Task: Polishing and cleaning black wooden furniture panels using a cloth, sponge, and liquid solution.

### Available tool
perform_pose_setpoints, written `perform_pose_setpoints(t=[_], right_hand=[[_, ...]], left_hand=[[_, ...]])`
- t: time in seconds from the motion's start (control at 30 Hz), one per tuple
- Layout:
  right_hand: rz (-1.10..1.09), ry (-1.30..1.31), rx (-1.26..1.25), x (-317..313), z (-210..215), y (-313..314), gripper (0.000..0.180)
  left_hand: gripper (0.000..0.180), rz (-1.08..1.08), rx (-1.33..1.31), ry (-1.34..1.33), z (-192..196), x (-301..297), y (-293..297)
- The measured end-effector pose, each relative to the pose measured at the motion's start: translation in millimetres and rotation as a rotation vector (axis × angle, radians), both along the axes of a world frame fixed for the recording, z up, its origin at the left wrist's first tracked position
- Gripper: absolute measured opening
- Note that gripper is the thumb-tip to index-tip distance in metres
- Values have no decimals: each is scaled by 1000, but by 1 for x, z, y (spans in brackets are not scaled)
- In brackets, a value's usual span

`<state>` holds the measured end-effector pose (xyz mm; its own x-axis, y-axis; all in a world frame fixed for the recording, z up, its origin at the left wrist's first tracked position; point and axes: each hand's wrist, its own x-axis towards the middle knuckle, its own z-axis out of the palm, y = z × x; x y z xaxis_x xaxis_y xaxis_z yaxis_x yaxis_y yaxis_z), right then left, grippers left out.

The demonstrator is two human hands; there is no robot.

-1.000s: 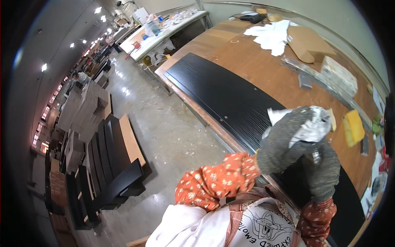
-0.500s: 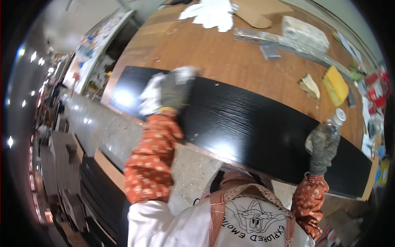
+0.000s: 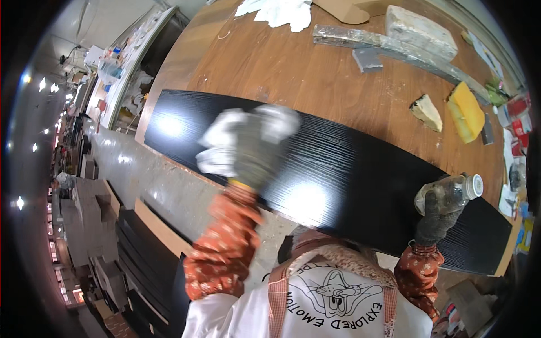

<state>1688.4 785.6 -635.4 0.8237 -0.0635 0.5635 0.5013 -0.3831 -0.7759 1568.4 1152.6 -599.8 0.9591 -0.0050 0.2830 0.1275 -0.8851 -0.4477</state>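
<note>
A long black panel (image 3: 372, 174) with a glossy wood-grain face lies across the near side of the brown table. Toward its left part, my gloved left hand (image 3: 256, 149) presses a white cloth (image 3: 220, 135) onto the surface; the hand is smeared by motion, and cloth shows on both sides of it. Near the panel's right end, my right hand (image 3: 435, 222), in a dark grey glove, is closed round a clear bottle (image 3: 445, 194) with a white cap. The bottle is tilted, its cap pointing right.
On the brown table (image 3: 270, 67) beyond the panel are a long bar (image 3: 366, 38), a pale block (image 3: 420, 32), a grey piece (image 3: 367, 59), a yellow sponge (image 3: 466, 112), a cream foam scrap (image 3: 427, 112) and white cloths (image 3: 279, 12). Stacked dark boards (image 3: 146, 248) stand at lower left.
My left hand has slid to the right along the panel with the cloth. My right hand has shifted slightly, and the bottle has tipped further over to the right.
</note>
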Motion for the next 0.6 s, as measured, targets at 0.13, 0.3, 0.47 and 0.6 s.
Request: perform_pose_setpoints(t=[0.13, 0.3, 0.47, 0.6], right_hand=[[223, 120, 168, -3, 4, 16, 75], [121, 130, 63, -4, -5, 10, 79], [152, 128, 157, 4, -9, 8, 80], [149, 186, 311, 5, -12, 6, 87]], left_hand=[[50, 703, -525, -390, 9, -76, 131], [56, 218, -212, 141, -53, -58, -19], [43, -68, -533, 260, -76, -68, -100], [52, 326, -604, -339, -16, -104, 93]])
